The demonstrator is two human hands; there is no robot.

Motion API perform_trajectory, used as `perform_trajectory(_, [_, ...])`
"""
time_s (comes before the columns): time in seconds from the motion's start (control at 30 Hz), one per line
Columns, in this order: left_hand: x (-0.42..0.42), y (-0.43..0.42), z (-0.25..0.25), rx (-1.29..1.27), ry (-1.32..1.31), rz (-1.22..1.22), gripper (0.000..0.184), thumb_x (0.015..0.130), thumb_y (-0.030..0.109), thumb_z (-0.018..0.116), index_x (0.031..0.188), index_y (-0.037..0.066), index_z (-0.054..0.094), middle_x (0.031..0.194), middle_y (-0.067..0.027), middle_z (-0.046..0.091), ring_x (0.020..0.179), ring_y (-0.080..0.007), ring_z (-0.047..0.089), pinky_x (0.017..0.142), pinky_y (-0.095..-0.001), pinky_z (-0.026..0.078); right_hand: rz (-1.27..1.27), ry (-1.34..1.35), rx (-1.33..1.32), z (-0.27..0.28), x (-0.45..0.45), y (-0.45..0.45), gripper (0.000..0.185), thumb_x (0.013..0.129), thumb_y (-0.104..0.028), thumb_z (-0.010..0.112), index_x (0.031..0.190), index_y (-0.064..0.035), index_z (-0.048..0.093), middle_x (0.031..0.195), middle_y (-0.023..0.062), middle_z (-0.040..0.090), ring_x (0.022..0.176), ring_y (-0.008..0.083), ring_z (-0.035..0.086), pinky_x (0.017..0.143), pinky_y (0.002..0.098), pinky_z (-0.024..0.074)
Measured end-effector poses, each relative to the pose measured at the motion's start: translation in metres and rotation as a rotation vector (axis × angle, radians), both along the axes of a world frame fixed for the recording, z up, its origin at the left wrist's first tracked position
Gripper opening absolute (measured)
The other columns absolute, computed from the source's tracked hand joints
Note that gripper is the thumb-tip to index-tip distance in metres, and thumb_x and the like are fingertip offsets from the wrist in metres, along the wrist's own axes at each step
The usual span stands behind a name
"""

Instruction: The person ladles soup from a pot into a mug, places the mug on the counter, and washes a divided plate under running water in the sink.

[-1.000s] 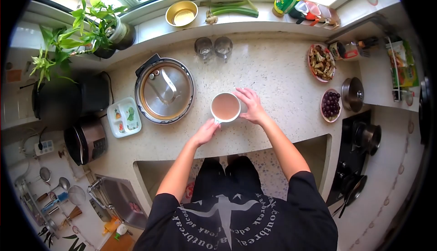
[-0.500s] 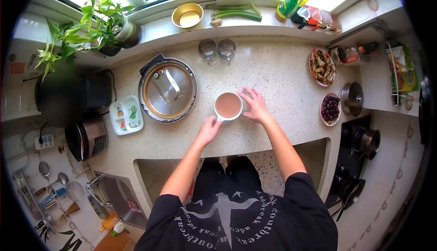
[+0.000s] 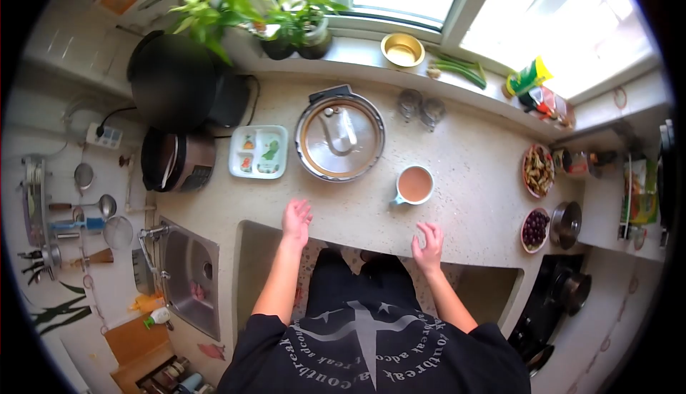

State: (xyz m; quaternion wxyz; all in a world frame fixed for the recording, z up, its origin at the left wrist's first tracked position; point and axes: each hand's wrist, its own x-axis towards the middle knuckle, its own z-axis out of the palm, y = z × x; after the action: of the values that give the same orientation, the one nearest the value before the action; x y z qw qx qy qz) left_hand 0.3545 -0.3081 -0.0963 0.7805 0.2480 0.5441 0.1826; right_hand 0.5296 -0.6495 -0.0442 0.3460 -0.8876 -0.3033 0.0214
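Note:
A light blue-green cup (image 3: 415, 184) filled with a brown drink stands on the speckled counter (image 3: 471, 180), its handle toward the lower left. Below it, near the counter's front edge, my right hand (image 3: 428, 247) is empty, fingers apart and slightly curled, not touching the cup. My left hand (image 3: 296, 221) is over the front of the counter, empty with its fingers spread. Above my left hand are a large round pot with a glass lid (image 3: 341, 137) and a white divided tray (image 3: 259, 152).
Two clear glasses (image 3: 421, 108) stand near the sill. At the right are a plate of dried pieces (image 3: 538, 170), a bowl of dark round fruit (image 3: 534, 230) and a lidded metal pot (image 3: 566, 225). A cooker (image 3: 179, 160) and sink (image 3: 191, 272) are at the left.
Both hands have let go of the cup and drawn back toward the counter's front edge, moving apart. The view has turned, so the counter items appear shifted right.

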Motion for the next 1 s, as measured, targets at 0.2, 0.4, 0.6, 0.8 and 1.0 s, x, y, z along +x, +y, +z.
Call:
perform_trajectory(0.2, [-0.047,0.077,-0.031,-0.148,-0.157,0.303,0.068,0.096,0.035,0.054,0.151,0.007,0.028,0.155,-0.0185,0.036,0.138,-0.0329,0.043,0.104,-0.0430,0.043,0.340,0.206,-0.003,0.023,-0.049,0.075,0.036,0.080,-0.007,0.072,0.116,-0.0076,0.067,0.115,0.0156,0.059,0.110,0.0350,0.057,0.096,0.0427,0.0471])
perform_trajectory(0.4, [-0.055,0.163,-0.081,-0.144,-0.085,0.334,0.060,0.099,0.028,0.054,0.148,0.002,0.031,0.150,-0.0208,0.042,0.131,-0.0354,0.050,0.104,-0.0458,0.046,0.362,0.318,-0.023,0.025,-0.075,0.160,0.033,0.084,-0.008,0.071,0.116,-0.0070,0.067,0.117,0.0149,0.060,0.112,0.0353,0.057,0.098,0.0429,0.0464])
perform_trajectory(0.6, [-0.049,0.213,-0.088,-0.160,0.068,0.227,0.042,0.100,0.030,0.063,0.124,-0.003,0.055,0.115,-0.0190,0.065,0.101,-0.0277,0.067,0.085,-0.0389,0.060,0.342,0.340,-0.033,0.015,-0.105,0.235,0.029,0.084,-0.008,0.071,0.113,-0.0062,0.068,0.115,0.0152,0.062,0.109,0.0345,0.060,0.094,0.0410,0.0497])
perform_trajectory(0.8, [-0.052,0.230,-0.093,-0.180,0.135,0.069,0.026,0.096,0.021,0.069,0.111,0.002,0.061,0.095,-0.0095,0.069,0.077,-0.0184,0.068,0.070,-0.0320,0.061,0.299,0.425,-0.033,0.011,-0.134,0.278,0.026,0.086,-0.008,0.070,0.113,-0.0061,0.068,0.114,0.0154,0.062,0.107,0.0337,0.061,0.092,0.0395,0.0511])
perform_trajectory(1.0, [-0.052,0.224,-0.079,-0.009,0.072,0.114,0.024,0.095,0.013,0.063,0.114,-0.002,0.061,0.106,-0.0087,0.066,0.087,-0.0182,0.067,0.074,-0.0324,0.060,0.343,0.383,-0.016,0.009,-0.138,0.283,0.028,0.086,-0.007,0.070,0.114,-0.0054,0.068,0.114,0.0146,0.061,0.106,0.0338,0.061,0.092,0.0396,0.0510])
